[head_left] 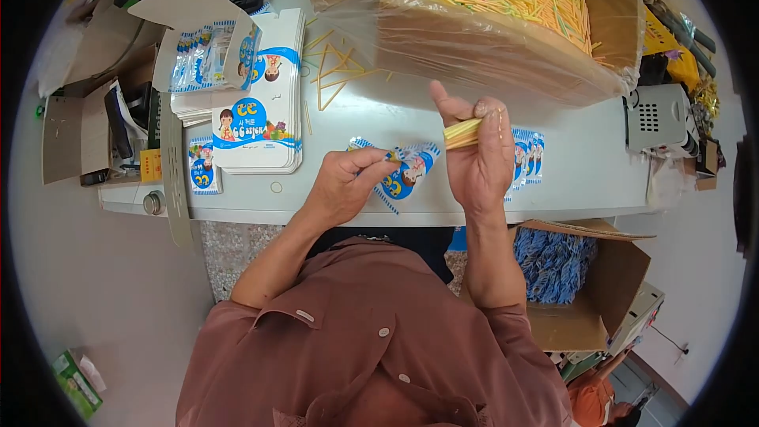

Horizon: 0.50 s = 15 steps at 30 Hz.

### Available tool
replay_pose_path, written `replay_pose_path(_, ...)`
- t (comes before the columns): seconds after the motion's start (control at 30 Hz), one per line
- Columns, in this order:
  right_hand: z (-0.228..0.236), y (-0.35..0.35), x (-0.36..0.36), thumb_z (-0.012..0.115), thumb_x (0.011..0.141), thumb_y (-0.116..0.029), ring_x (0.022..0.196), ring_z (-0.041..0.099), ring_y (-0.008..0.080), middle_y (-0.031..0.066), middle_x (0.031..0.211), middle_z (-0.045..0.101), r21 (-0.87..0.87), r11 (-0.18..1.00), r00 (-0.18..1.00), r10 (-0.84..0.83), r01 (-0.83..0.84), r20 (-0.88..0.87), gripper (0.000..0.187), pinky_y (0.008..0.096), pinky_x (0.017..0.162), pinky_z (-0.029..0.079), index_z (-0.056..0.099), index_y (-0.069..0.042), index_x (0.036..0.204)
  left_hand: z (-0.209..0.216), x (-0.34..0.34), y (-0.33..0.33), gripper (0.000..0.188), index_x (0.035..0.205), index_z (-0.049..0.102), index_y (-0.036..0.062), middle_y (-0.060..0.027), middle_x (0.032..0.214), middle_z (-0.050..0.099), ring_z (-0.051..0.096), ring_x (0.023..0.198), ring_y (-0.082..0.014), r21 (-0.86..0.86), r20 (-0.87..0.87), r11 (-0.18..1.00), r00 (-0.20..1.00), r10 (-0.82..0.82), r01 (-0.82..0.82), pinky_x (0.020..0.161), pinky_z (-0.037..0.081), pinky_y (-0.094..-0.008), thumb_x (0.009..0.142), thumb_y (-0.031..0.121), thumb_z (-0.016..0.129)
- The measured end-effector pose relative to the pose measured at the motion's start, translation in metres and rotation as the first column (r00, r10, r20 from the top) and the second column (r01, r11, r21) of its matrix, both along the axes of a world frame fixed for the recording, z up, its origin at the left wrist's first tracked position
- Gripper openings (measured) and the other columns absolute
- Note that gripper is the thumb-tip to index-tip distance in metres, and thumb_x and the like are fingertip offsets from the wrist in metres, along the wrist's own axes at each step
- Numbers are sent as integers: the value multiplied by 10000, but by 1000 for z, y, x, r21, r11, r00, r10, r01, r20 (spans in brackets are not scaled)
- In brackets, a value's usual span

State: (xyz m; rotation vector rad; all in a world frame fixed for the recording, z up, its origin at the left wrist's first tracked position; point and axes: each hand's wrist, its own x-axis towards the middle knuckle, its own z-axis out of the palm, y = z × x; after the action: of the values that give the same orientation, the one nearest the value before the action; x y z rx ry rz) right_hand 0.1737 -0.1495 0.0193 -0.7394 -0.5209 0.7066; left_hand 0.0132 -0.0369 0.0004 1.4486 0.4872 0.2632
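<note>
Over the near edge of the table, my left hand (346, 187) pinches a small blue-and-white printed packet (413, 172) between thumb and fingers. To its right, my right hand (488, 160) is raised with the palm facing me, its fingers curled round a bundle of thin yellow straw-like sticks (462, 134). The sticks' ends point left, above the packet and apart from it. Several similar flat packets (531, 160) lie beside and partly behind my right wrist. Whether the held packet is open at its top cannot be made out.
A large plastic-lined cardboard box (490, 47) of coloured sticks stands at the back right. Loose sticks (332, 93) lie left of it. Flat printed cartons (261, 150) are stacked at left, beside an open carton (190, 4) of packets. Below right, a box (624, 292) holds blue wrappers.
</note>
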Motion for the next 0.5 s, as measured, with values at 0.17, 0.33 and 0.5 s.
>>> replay_pose_path(0.17,10,9,-9,359,1078,-249,1313,488,415,241,1146,662,4,999,996,49,-49,73,194,521,1170,265,464,-86,1066,-5,-2,0,177,911,729,-18,21,672,617,493,659,-25,-39,-29,996,996,-82,81,591,422,-220,941,143,662)
replay_pose_path(0.33,3,7,-11,367,1073,-251,1297,502,424,256,1127,664,-86,994,982,86,-72,168,189,528,1162,272,450,-81,1067,-5,-1,-1,173,920,738,-8,31,662,591,470,643,-23,-82,-36,990,992,-119,115,558,395,-226,939,149,667)
replay_pose_path(0.5,-7,0,-14,385,1064,-230,1299,500,414,260,1110,669,-173,980,967,138,-101,216,180,522,1158,283,457,-65,1058,-10,1,-6,175,925,745,-16,-18,733,688,567,695,-26,-131,0,991,1000,-22,22,615,469,-217,927,150,688)
